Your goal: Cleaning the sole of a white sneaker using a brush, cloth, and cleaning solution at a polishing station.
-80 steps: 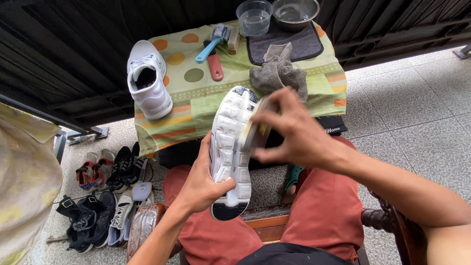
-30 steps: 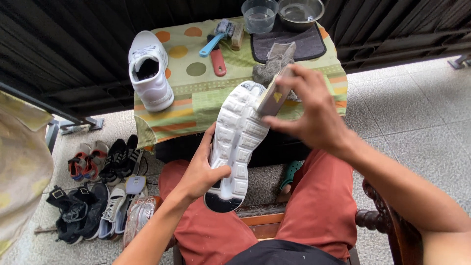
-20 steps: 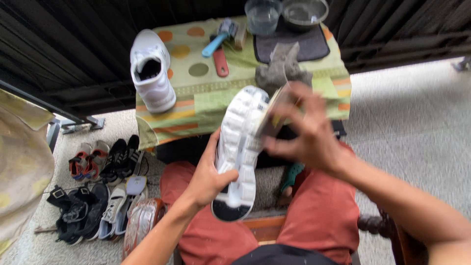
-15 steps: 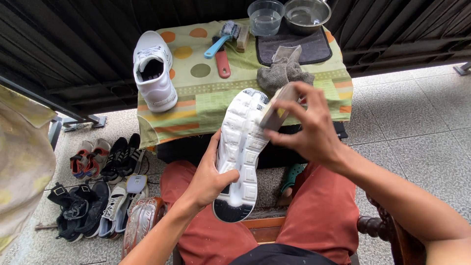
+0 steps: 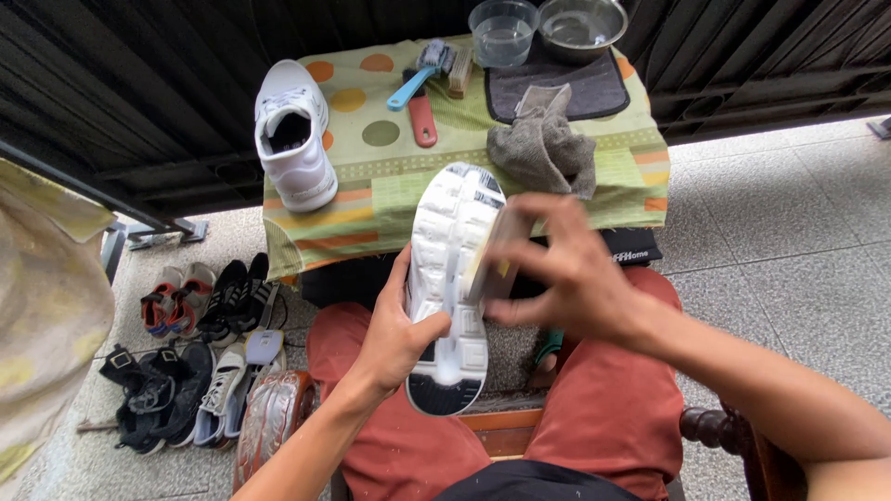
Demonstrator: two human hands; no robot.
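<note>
**Over my lap, a white shoe held sole-up while I press a small block to it**

Between my knees, my left hand (image 5: 394, 339) grips a white shoe (image 5: 449, 278) from the side, thumb wrapped over the sole, which faces up toward me. Its heel end, dark at the tip, points at my body; its toe end points away. My right hand (image 5: 566, 274) is closed around a small flat block (image 5: 492, 255), blurred, and presses its edge against the sole just beside my left thumb. I cannot tell what the block is made of.

Beyond the shoe's toe stands a low table (image 5: 371, 199) under a green cloth with coloured dots. Nearest my right hand on it lies a crumpled grey rag (image 5: 543, 148). Farther off sit a dark mat (image 5: 561, 93), a clear cup (image 5: 502, 30) and a metal bowl (image 5: 582, 23), both holding water. Two brushes (image 5: 422, 83), one blue-handled and one red-handled, lie next to the mat. Away from my left hand, at the table's corner, a second white shoe (image 5: 293, 134) stands upright.

Below and outside my left arm, several pairs of shoes (image 5: 200, 343) sit on the tiled floor.
</note>
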